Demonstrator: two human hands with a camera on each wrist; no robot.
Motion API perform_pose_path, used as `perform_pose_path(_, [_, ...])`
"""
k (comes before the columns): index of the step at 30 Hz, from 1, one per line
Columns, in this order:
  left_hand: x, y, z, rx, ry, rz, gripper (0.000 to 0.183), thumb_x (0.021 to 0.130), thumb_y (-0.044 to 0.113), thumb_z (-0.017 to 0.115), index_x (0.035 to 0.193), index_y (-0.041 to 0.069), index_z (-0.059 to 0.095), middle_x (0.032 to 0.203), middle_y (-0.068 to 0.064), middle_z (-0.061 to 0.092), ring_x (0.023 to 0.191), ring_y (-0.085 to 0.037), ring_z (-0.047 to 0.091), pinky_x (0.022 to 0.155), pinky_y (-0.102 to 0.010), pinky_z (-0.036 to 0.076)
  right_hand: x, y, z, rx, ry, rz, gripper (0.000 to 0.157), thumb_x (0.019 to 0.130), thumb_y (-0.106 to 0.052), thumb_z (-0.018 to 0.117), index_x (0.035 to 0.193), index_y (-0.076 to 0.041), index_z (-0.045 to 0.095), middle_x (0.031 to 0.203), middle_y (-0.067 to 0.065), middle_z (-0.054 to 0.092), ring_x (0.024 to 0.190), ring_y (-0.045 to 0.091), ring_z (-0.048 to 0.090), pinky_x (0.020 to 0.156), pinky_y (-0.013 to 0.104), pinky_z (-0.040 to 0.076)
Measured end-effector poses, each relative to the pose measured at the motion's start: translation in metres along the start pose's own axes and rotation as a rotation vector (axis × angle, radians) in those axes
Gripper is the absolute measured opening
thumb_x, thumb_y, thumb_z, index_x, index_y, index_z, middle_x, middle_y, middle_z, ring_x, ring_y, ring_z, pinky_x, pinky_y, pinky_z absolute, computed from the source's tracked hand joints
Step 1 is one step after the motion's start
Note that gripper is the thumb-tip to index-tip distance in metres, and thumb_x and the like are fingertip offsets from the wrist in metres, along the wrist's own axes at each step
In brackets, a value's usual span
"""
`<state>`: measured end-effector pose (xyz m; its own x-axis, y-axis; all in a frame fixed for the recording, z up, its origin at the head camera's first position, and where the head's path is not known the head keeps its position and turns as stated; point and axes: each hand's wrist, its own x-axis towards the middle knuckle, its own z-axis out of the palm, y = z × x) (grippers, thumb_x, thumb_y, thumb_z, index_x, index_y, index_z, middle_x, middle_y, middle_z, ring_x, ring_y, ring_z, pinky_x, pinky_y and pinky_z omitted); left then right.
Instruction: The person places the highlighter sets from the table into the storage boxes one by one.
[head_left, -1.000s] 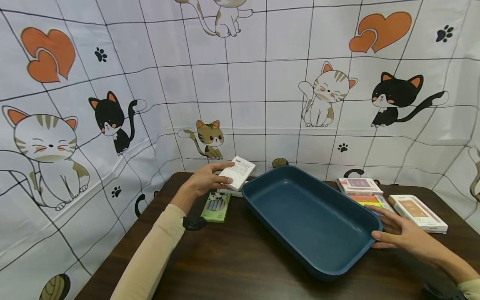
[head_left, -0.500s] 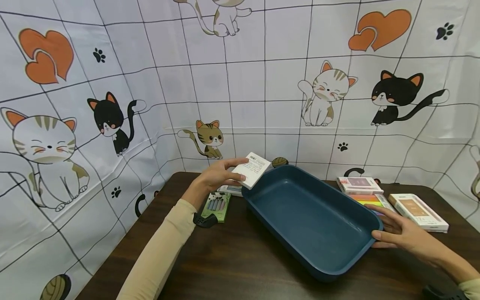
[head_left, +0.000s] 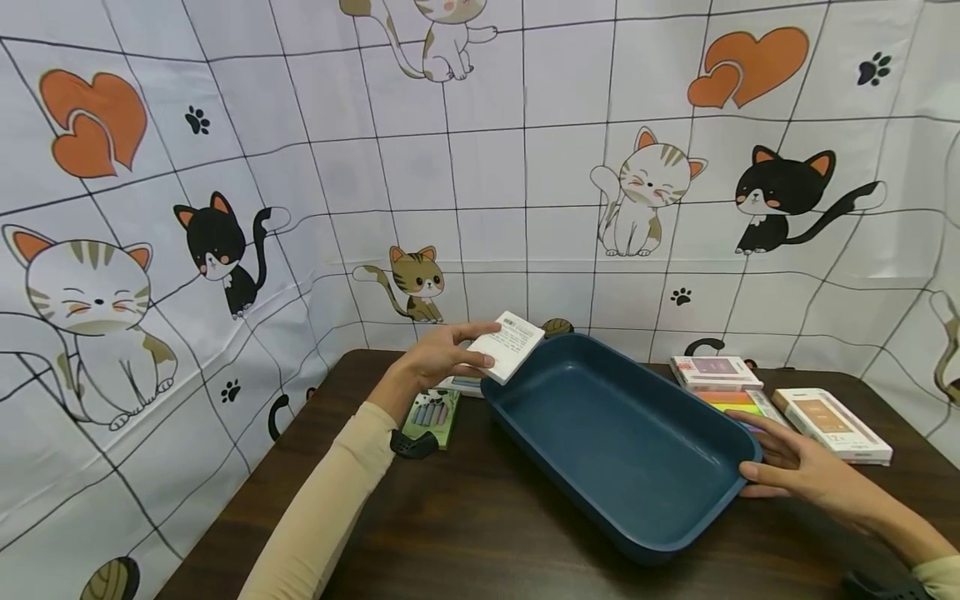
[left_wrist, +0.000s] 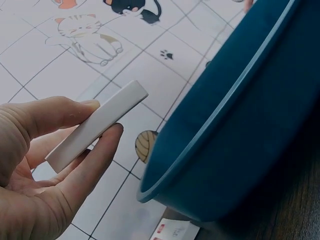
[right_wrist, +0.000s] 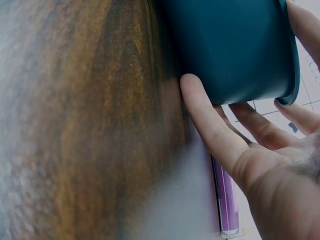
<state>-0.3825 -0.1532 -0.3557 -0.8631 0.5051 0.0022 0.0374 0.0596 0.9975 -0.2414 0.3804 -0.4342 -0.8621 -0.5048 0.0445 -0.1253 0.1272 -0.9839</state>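
Observation:
My left hand [head_left: 446,354] pinches a small flat white box [head_left: 506,346] with printed text and a barcode, thumb on one face and fingers on the other. In the head view the box is tilted by the left corner of a deep blue plastic bin [head_left: 615,450], level with its rim. The left wrist view shows the white box [left_wrist: 97,127] edge-on, apart from the bin [left_wrist: 235,145]. My right hand [head_left: 795,467] holds the bin's right corner, thumb and fingers spread around it. In the right wrist view the fingers [right_wrist: 215,125] lie along the bin's outer wall [right_wrist: 235,50].
A green box with pen-like sticks pictured [head_left: 431,414] lies left of the bin, near a partly hidden pale box [head_left: 465,386]. At right lie a pink-and-white box [head_left: 716,372], a rainbow-coloured pack [head_left: 727,400] and a white-and-tan box [head_left: 832,425]. A cat-print curtain [head_left: 570,183] hangs behind the dark table [head_left: 450,517].
My left hand has moved right with the white box, from over the boxes at left to the bin's left corner. The right hand has stayed on the bin.

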Motion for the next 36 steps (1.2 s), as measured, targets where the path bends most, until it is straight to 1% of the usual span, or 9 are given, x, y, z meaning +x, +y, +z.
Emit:
perform_pose_path(7, [0.005,-0.004,0.014,0.0,-0.01,-0.012,0.073,0.084,-0.003,0.082,0.149,0.016,0.055,0.148,-0.013,0.041,0.112,-0.036,0.062,0.091,-0.046,0.057,0.0,0.003,0.001,-0.004,-0.001,0.005,0.071,0.104,0.003,0.053,0.161,-0.001,0.011,0.152,0.02,0.038,0.124,0.015,0.058,0.088,0.06,0.053])
perform_pose_path(14, [0.012,0.003,0.039,-0.014,-0.12,0.004,0.071,0.087,-0.004,0.078,0.15,0.015,0.053,0.146,-0.015,0.043,0.11,-0.035,0.065,0.091,-0.047,0.057,0.002,-0.003,0.002,-0.028,0.032,0.008,0.072,0.103,0.002,0.054,0.162,-0.007,0.015,0.149,0.007,0.043,0.124,0.014,0.058,0.087,0.058,0.055])
perform_pose_path(19, [0.014,0.01,0.05,0.008,-0.147,0.02,0.071,0.088,-0.001,0.079,0.151,0.015,0.052,0.142,-0.015,0.046,0.109,-0.035,0.066,0.09,-0.046,0.057,0.003,-0.005,0.002,-0.035,0.05,0.001,0.072,0.103,0.003,0.054,0.163,-0.008,0.016,0.146,-0.002,0.047,0.124,0.012,0.058,0.086,0.057,0.055])
perform_pose_path(21, [0.014,0.011,0.053,0.012,-0.154,0.017,0.072,0.088,-0.001,0.079,0.152,0.014,0.051,0.141,-0.015,0.047,0.108,-0.035,0.066,0.09,-0.045,0.057,0.003,-0.005,0.002,-0.048,0.056,0.001,0.072,0.103,0.002,0.055,0.163,-0.007,0.015,0.147,0.001,0.045,0.123,0.01,0.058,0.086,0.057,0.056])
perform_pose_path(25, [0.013,0.013,0.058,-0.005,-0.151,0.008,0.074,0.086,-0.001,0.08,0.152,0.013,0.05,0.14,-0.016,0.047,0.108,-0.034,0.066,0.09,-0.045,0.057,0.004,-0.006,0.002,-0.062,0.071,0.018,0.073,0.103,0.0,0.056,0.162,-0.004,0.013,0.154,0.022,0.032,0.122,0.009,0.059,0.086,0.056,0.056])
perform_pose_path(27, [0.012,0.014,0.061,-0.018,-0.152,0.006,0.073,0.085,-0.002,0.081,0.151,0.014,0.053,0.141,-0.016,0.046,0.108,-0.035,0.066,0.09,-0.046,0.057,0.003,-0.005,0.001,-0.067,0.068,0.021,0.074,0.103,0.0,0.056,0.162,-0.004,0.012,0.155,0.028,0.026,0.121,0.009,0.059,0.086,0.056,0.056])
perform_pose_path(29, [0.01,0.015,0.065,-0.026,-0.154,0.005,0.071,0.084,-0.003,0.082,0.148,0.015,0.056,0.141,-0.016,0.046,0.107,-0.035,0.066,0.09,-0.046,0.057,0.003,-0.004,0.0,-0.07,0.061,0.018,0.074,0.104,0.001,0.055,0.163,-0.005,0.012,0.154,0.025,0.027,0.122,0.009,0.059,0.086,0.056,0.056])
perform_pose_path(33, [0.006,0.013,0.074,-0.028,-0.157,-0.013,0.069,0.083,-0.003,0.083,0.145,0.016,0.06,0.141,-0.015,0.045,0.105,-0.034,0.066,0.09,-0.047,0.057,0.002,-0.002,-0.002,-0.06,0.041,0.009,0.073,0.104,0.001,0.054,0.163,-0.007,0.012,0.15,0.009,0.035,0.123,0.009,0.058,0.087,0.056,0.055])
perform_pose_path(36, [0.004,0.009,0.081,-0.015,-0.152,-0.028,0.069,0.082,-0.003,0.083,0.145,0.016,0.06,0.142,-0.013,0.044,0.103,-0.033,0.067,0.088,-0.047,0.058,0.001,0.0,-0.001,-0.051,0.04,0.018,0.073,0.104,0.001,0.054,0.163,-0.007,0.012,0.151,0.012,0.035,0.122,0.01,0.058,0.087,0.057,0.055])
